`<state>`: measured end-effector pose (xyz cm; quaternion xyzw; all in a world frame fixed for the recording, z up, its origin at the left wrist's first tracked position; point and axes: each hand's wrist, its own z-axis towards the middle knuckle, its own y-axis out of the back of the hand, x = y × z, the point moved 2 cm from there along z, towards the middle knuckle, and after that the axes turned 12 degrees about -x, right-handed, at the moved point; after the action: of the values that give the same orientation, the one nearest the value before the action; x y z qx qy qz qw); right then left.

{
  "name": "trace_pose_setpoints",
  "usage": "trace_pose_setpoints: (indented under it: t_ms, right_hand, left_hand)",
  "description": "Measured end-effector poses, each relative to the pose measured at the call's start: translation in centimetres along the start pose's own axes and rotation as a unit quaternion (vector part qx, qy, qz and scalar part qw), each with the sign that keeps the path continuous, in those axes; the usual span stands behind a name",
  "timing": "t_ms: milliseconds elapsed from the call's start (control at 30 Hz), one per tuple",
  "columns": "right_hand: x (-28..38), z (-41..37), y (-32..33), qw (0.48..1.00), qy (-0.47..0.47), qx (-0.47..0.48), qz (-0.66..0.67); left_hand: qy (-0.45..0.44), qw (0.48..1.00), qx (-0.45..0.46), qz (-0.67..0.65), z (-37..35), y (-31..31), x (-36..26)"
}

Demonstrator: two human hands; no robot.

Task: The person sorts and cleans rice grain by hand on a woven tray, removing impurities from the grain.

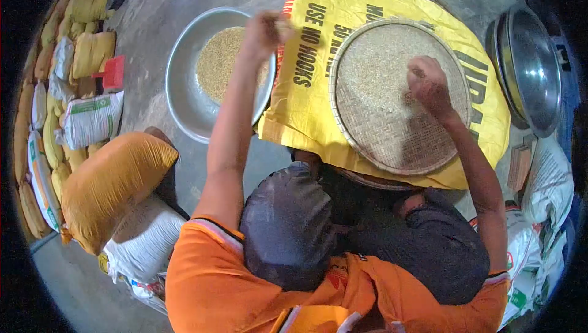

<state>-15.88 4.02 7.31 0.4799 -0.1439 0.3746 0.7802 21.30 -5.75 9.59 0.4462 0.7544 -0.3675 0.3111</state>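
yellow sacking [306,106] lies under a round woven tray [383,146], which sits at about one o'clock from the seated person, with pale grain [373,76] spread thinly over much of its weave. the right hand [429,85] is curled above the tray, a little toward two o'clock from its middle; its fingertips are turned down and partly hidden, so i cannot tell whether they pinch any grain. the left hand [263,33] is also curled, fingers bunched, near the one-to-two o'clock edge of a metal basin [174,85] that stands at eleven o'clock and holds more grain, golden in colour [214,57]; it is blurred, and i cannot tell what, if anything, is in its grip. working by hand over this tray seems to call for a light touch: fingertips skimming the weave rather than pressing, so that grains do not skid over the low rim. keeping the layer thin, especially toward ten o'clock where it looks thickest, should let single grains be told apart. the right forearm, coming in from five o'clock, is best held clear of the rim so as not to tip it, and the left hand should open low, well inside the basin's rim, if it carries anything.
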Motion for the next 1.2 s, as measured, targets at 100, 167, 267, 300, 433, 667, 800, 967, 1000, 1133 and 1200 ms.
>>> trace_pose_setpoints:
  t_ms: [100, 167, 267, 300, 433, 667, 800, 967, 1000, 1133, 1200]
  right_hand:
    - [-3.5, -1.5, 1.3, 0.997, -0.067, 0.008, -0.033]
    - [-5.1, -1.6, 2.1, 0.993, -0.105, 0.013, -0.056]
    - [-6.7, -1.9, 2.7, 0.961, -0.274, 0.014, 0.012]
    - [-6.9, -1.7, 3.0, 0.963, -0.269, 0.016, -0.024]
    - [-8.2, -2.2, 3.2, 0.973, -0.226, 0.006, -0.052]
    - [-11.7, -5.3, 3.4, 0.971, -0.221, -0.011, -0.085]
    - [-10.9, -7.4, 2.0, 0.98, -0.178, -0.025, -0.086]
    - [-10.7, -8.1, 0.3, 0.981, -0.184, 0.002, -0.067]
    - [-10.6, -8.2, 0.1, 0.975, -0.211, 0.019, -0.062]
    - [-9.5, -7.7, -0.5, 0.962, -0.263, 0.035, -0.067]
    - [-9.4, -7.4, -0.9, 0.957, -0.275, 0.048, -0.082]
  left_hand:
    - [-0.119, 0.989, -0.053, 0.064, 2.4, 8.7, -2.7]
    - [-0.169, 0.937, -0.162, 0.26, 1.6, 11.6, -3.2]
    - [-0.185, 0.829, -0.192, 0.491, 2.0, 15.3, -2.8]
    - [-0.158, 0.792, -0.224, 0.546, 2.1, 15.9, -2.9]
    - [-0.155, 0.83, -0.302, 0.442, 1.1, 15.5, -2.6]
    - [-0.364, 0.794, -0.161, 0.459, 3.3, 7.6, -1.3]
    - [-0.332, 0.792, -0.022, 0.511, -0.6, -3.2, 4.1]
    - [-0.302, 0.736, 0.247, 0.554, -2.8, -10.1, 13.8]
    - [-0.295, 0.722, 0.295, 0.551, -3.3, -11.0, 15.1]
    - [-0.237, 0.73, 0.365, 0.528, -2.9, -14.4, 18.0]
    - [-0.273, 0.704, 0.38, 0.534, -1.7, -16.5, 19.0]
